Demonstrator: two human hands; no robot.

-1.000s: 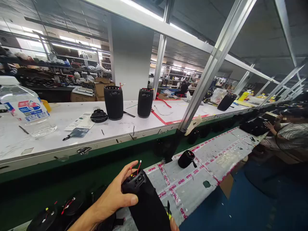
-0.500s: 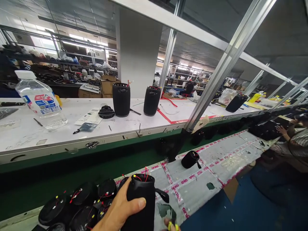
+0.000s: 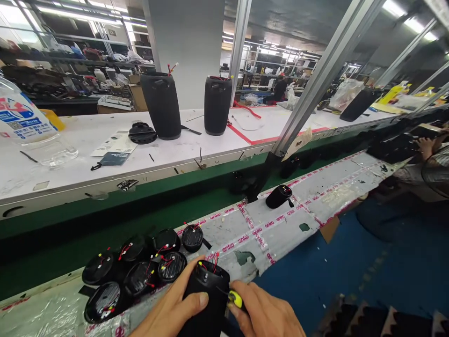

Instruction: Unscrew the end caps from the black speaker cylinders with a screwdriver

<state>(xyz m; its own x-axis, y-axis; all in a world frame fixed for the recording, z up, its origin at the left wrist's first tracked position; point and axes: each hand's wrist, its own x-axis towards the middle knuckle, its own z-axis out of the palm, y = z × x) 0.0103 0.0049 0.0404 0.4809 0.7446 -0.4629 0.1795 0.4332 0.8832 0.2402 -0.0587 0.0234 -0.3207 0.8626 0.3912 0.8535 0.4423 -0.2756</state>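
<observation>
The black speaker shell [image 3: 206,295] stands at the near edge of the taped bench [image 3: 280,234], red wires poking out on top. The left hand [image 3: 171,311] wraps its side; the right hand [image 3: 266,316] pinches what looks like a yellow-tipped tool [image 3: 237,299] against it. Round black caps [image 3: 140,269] crowd just left; bare bench lies to the right.

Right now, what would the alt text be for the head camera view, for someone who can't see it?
A person's left hand grips a black cylindrical speaker shell with red wires at its top, while the right hand holds a small yellow-tipped tool against it. Beside them lie round black speaker caps on a taped workbench; two more shells stand on a white shelf behind.
</observation>
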